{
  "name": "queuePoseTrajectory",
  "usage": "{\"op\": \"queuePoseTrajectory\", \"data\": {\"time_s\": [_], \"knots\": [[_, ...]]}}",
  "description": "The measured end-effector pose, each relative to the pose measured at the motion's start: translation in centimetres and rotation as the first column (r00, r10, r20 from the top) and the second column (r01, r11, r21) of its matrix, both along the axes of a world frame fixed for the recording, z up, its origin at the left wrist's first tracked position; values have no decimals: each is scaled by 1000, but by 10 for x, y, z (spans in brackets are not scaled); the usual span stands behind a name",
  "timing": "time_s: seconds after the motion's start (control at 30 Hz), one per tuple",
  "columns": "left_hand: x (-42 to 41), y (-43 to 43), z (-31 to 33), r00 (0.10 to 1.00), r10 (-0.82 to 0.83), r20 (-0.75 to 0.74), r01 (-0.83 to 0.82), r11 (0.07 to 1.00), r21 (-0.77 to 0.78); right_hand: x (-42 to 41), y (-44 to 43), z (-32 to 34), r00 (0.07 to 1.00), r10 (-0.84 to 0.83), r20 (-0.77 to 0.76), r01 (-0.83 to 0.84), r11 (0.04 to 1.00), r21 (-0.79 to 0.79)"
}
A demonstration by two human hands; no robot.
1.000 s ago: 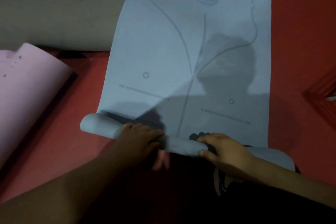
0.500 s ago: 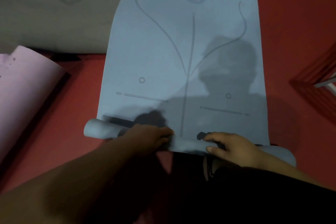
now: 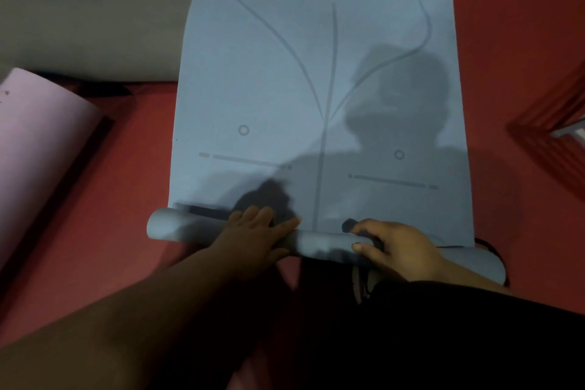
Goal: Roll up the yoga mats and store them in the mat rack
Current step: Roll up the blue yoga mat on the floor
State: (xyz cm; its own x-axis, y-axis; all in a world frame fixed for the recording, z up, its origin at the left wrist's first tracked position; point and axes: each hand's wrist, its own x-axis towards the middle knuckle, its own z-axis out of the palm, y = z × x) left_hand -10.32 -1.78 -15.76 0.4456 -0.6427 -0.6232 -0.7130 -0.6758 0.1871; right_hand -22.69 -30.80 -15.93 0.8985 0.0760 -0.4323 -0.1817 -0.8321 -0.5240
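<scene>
**Both hands on the rolled end of the blue yoga mat [image 3: 285,79]**
Your left hand [image 3: 253,239] lay nearly flat, fingers straight, pressing on the slim, matte foam roll [image 3: 180,228]. Your right hand [image 3: 400,247] curled round it, thumb on the near side. The unrolled part stretched flat ahead over the red floor [image 3: 512,41], printed with curved lines, beside a pink mat [image 3: 41,142] and a grey mat [image 3: 95,16].

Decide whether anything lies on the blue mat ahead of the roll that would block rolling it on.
Nothing visible does. The left grip and right grip rest on the roll; the flat blue mat ahead carries only printed lines and a shadow. The pink mat lies apart, to the left.
</scene>
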Motion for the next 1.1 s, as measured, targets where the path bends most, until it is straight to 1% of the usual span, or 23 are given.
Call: {"op": "queuePoseTrajectory", "data": {"time_s": [0.07,0.17,0.27,0.3,0.37,0.43,0.47,0.5,0.57,0.6,0.63,0.7,0.77,0.9,0.97,1.03,1.1], "knots": [[1,-1,-3,1000,10,-19,-10,1000,16,-4,0,-6,996,35,83,-34,999,-10],[7,-6,-8,999,29,-24,-29,999,20,-4,-1,-14,960,47,276,-35,998,-46],[14,-10,-10,995,70,-69,-70,998,10,-1,0,-14,885,174,431,-137,984,-116],[16,-12,-10,994,79,-77,-79,997,8,-2,-1,-14,870,214,443,-175,976,-128],[18,-13,-11,992,89,-86,-90,996,-3,-3,-4,-14,863,273,424,-227,961,-156],[18,-10,-14,991,113,-77,-116,992,-40,-3,-5,-14,869,289,401,-238,956,-173],[17,-7,-14,990,133,-40,-136,986,-91,-1,-5,-14,879,280,386,-232,958,-167],[15,-4,-15,988,153,28,-145,974,-175,1,-6,-13,889,267,371,-222,962,-159],[6,2,-17,961,201,188,-127,930,-346,6,-8,-10,922,232,311,-200,971,-134],[2,5,-19,942,223,251,-111,912,-394,8,-9,-9,936,223,272,-195,973,-126],[-2,7,-21,929,230,290,-94,904,-417,10,-10,-8,945,221,241,-195,972,-128],[-6,14,-26,930,173,324,-24,909,-416,12,-11,-7,950,236,203,-210,967,-142],[-6,19,-28,940,112,321,23,921,-390,12,-9,-7,944,256,210,-226,962,-154],[5,11,-23,963,133,233,-36,926,-377,8,-10,-11,914,309,262,-255,942,-221],[12,8,-21,972,116,207,-36,933,-357,7,-12,-9,902,348,255,-285,924,-253],[19,7,-21,981,107,161,-50,945,-324,6,-13,-8,909,342,237,-283,926,-251],[25,5,-20,984,115,135,-72,955,-288,8,-13,-6,929,298,221,-252,944,-213]]}}
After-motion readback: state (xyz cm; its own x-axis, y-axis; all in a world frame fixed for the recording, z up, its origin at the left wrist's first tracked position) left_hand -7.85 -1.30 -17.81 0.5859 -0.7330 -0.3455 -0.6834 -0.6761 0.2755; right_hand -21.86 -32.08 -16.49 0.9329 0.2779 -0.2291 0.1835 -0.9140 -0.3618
